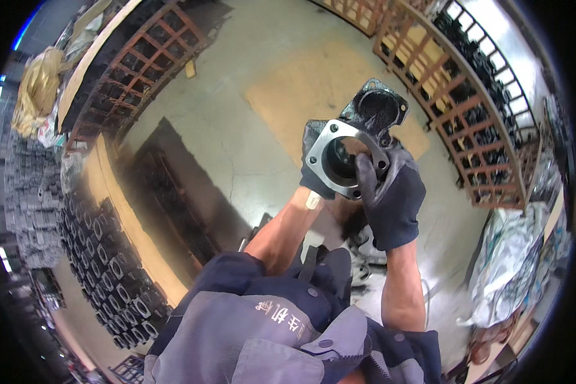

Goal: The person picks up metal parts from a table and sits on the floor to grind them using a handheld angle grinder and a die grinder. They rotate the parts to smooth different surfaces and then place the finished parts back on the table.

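Both hands wear dark work gloves and hold up a black metal pump-like housing [321, 147] in front of me. Its bright machined flange, with a large round bore and bolt holes around it, faces me. A second, darker flanged opening sticks out on the far side. My left hand [315, 179] grips the housing from the left and underneath, its fingers largely hidden behind the metal. My right hand [395, 198] is closed around the right side, with fingers at the rim of the bore.
Brown metal cage racks stand at the upper left [148, 57] and the right [461, 96], the right one holding dark parts. Rows of black castings [112, 275] lie at the lower left, near stacked grey parts [32, 198]. Plastic sheeting [509, 262] hangs at the lower right.
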The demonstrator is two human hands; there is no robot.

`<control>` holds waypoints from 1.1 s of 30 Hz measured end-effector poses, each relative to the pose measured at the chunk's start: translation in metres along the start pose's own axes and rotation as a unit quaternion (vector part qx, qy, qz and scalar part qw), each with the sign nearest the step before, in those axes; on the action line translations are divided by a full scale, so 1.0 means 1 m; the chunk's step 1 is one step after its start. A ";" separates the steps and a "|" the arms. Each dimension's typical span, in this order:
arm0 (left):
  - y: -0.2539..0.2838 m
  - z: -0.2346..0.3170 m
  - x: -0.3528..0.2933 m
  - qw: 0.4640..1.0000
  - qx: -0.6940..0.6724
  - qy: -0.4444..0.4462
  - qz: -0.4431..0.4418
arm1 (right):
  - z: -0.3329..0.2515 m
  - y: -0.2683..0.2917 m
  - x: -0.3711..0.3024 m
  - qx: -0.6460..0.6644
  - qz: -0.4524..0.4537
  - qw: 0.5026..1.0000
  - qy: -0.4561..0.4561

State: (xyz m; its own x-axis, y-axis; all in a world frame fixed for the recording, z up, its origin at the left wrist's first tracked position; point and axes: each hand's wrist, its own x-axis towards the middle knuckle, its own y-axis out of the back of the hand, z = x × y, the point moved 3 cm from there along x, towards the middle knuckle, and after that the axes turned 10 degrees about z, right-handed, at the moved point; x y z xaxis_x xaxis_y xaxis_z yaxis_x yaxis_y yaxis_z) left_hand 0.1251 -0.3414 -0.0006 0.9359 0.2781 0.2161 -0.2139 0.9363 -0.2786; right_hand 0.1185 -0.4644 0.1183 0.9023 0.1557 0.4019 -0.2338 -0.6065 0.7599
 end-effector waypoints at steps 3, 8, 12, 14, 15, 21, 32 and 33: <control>0.010 0.043 0.025 0.988 -0.118 0.088 0.046 | -0.018 -0.001 0.028 0.072 -0.028 0.996 0.052; 0.066 0.041 0.036 0.971 0.113 -0.018 0.211 | -0.033 -0.029 0.056 0.154 -0.043 0.981 0.106; 0.076 0.079 0.042 0.902 0.078 -0.003 0.425 | 0.017 -0.089 0.081 0.451 -0.160 0.869 -0.124; 0.054 0.120 0.040 0.889 0.127 0.042 0.439 | 0.028 -0.113 0.093 0.469 -0.238 0.847 -0.073; 0.042 0.138 0.037 0.858 0.302 -0.050 0.412 | 0.022 -0.129 0.093 0.505 -0.276 0.814 -0.079; 0.004 0.171 0.030 0.797 0.556 -0.034 0.234 | 0.016 -0.176 0.060 0.560 -0.445 0.673 -0.189; 0.124 0.214 -0.005 0.700 0.646 -0.150 0.263 | -0.097 -0.259 0.054 0.481 -0.632 0.591 -0.139; 0.139 0.220 -0.016 0.696 0.642 -0.165 0.275 | -0.116 -0.268 0.053 0.473 -0.647 0.584 -0.130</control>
State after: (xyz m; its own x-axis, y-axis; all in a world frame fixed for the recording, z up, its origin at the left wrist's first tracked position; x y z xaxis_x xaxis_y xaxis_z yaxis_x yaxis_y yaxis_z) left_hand 0.0190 -0.1685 0.1632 0.5432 0.5069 0.6694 -0.7869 0.0291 0.6165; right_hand 0.1867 -0.2029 -0.0053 0.1567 0.9111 -0.3811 0.8979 -0.2922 -0.3292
